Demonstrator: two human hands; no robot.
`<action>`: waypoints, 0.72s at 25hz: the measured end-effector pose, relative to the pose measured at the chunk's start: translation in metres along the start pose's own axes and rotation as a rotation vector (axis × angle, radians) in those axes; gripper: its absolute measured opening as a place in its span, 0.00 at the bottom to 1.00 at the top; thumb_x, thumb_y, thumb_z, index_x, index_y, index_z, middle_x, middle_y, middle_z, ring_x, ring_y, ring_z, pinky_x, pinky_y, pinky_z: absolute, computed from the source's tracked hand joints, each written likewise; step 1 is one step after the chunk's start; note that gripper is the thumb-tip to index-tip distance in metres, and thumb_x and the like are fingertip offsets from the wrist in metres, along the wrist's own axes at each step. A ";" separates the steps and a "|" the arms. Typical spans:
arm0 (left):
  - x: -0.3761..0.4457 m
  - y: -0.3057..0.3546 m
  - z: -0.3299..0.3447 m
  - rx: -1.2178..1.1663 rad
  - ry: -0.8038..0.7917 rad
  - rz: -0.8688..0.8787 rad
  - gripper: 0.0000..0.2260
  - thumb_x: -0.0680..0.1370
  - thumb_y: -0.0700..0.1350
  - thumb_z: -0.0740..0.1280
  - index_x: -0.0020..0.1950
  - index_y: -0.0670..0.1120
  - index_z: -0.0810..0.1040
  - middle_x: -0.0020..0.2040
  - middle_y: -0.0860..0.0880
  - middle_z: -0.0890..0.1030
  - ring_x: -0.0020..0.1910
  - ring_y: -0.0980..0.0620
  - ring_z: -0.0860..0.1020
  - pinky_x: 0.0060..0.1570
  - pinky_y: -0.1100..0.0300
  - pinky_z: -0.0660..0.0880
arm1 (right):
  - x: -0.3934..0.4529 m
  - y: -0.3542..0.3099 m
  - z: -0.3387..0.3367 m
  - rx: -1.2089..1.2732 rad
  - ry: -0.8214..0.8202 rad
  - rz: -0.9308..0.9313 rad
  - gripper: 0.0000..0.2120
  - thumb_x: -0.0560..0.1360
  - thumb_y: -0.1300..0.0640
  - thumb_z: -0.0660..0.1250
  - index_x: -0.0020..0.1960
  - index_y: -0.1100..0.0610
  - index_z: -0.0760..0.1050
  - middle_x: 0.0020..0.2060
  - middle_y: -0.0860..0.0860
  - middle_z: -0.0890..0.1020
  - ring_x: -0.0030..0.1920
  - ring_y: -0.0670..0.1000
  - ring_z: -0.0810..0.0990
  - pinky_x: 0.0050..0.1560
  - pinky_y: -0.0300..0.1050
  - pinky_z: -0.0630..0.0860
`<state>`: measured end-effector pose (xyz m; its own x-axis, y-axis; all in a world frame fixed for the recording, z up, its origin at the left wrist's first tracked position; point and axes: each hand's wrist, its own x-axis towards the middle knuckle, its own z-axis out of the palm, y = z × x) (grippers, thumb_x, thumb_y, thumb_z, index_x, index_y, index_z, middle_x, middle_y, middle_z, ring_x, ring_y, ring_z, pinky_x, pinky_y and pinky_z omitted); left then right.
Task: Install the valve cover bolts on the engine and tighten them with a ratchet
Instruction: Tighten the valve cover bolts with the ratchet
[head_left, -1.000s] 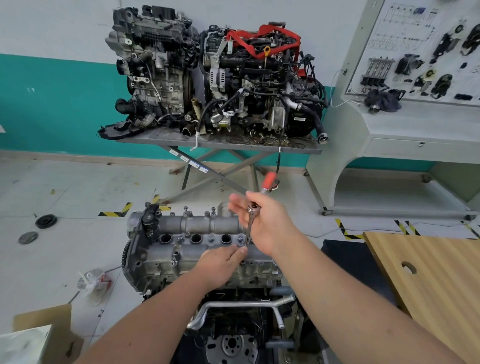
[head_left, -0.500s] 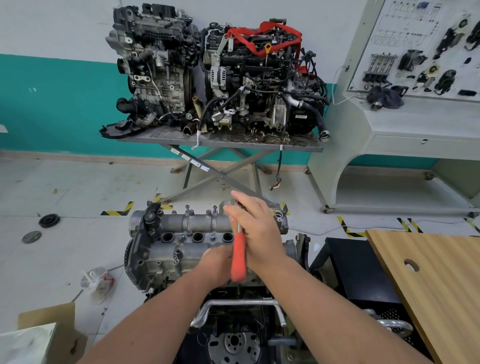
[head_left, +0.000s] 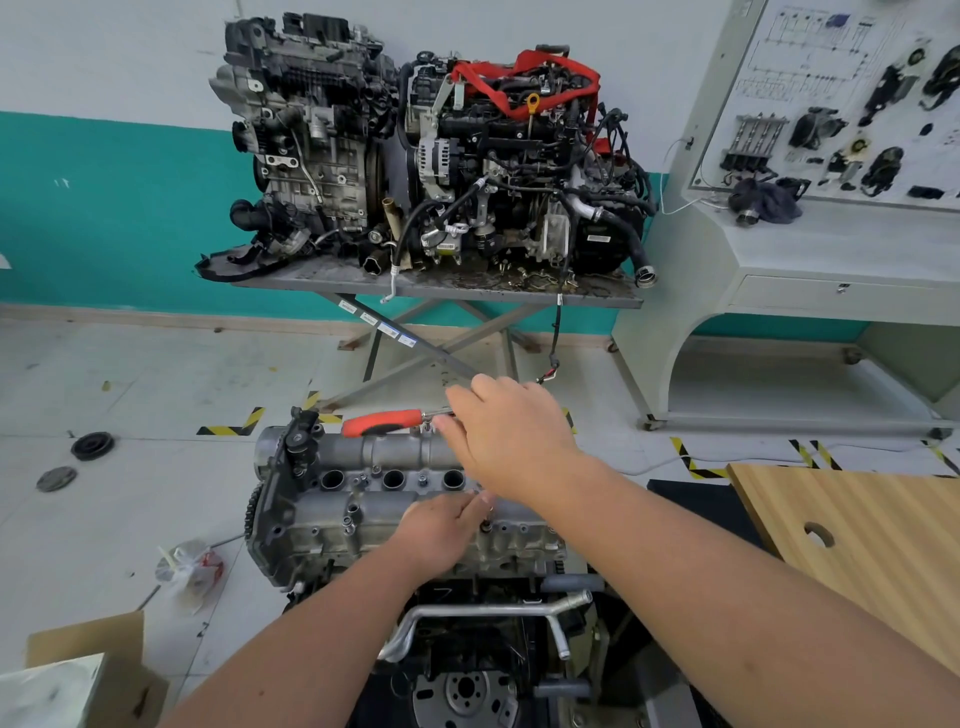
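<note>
Head view: ratchet (head_left: 387, 421) lies left of right hand (head_left: 511, 434), which grips it.

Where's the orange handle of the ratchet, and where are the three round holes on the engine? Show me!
ratchet (head_left: 382, 421), head view, on the orange grip of its handle.
round holes (head_left: 393, 479), head view, on the middle hole of the three.
engine (head_left: 311, 514), head view, on its grey metal top.

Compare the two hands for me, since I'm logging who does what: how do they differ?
The right hand reaches to the engine's far edge, holding the ratchet near its head. The left hand sits nearer, fingertips at a bolt, without a tool. Both are over the valve cover.
</note>
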<state>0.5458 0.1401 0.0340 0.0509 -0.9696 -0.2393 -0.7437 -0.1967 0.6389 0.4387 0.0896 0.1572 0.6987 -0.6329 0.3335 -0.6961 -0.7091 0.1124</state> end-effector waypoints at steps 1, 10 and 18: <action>0.001 0.000 0.000 -0.003 0.004 0.001 0.24 0.84 0.61 0.49 0.58 0.49 0.80 0.54 0.48 0.83 0.56 0.48 0.77 0.55 0.56 0.69 | 0.005 0.000 -0.003 0.052 -0.061 0.045 0.20 0.84 0.44 0.49 0.55 0.54 0.75 0.44 0.50 0.75 0.45 0.56 0.76 0.40 0.49 0.64; 0.003 -0.006 0.003 -0.053 -0.005 0.018 0.23 0.82 0.64 0.52 0.68 0.57 0.77 0.71 0.52 0.75 0.70 0.50 0.70 0.62 0.59 0.61 | 0.014 0.011 -0.019 1.328 -0.439 0.785 0.08 0.80 0.58 0.58 0.51 0.60 0.74 0.36 0.55 0.86 0.41 0.53 0.86 0.50 0.50 0.76; 0.003 -0.004 0.001 0.012 -0.019 0.035 0.26 0.83 0.62 0.49 0.75 0.51 0.70 0.76 0.53 0.68 0.75 0.50 0.65 0.73 0.53 0.58 | -0.010 -0.007 0.008 2.173 0.344 1.079 0.07 0.79 0.60 0.67 0.44 0.50 0.75 0.43 0.49 0.84 0.53 0.52 0.79 0.57 0.48 0.75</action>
<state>0.5477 0.1385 0.0302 0.0121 -0.9728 -0.2312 -0.7526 -0.1611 0.6385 0.4378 0.0989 0.1456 0.1851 -0.9360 -0.2995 0.5819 0.3500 -0.7341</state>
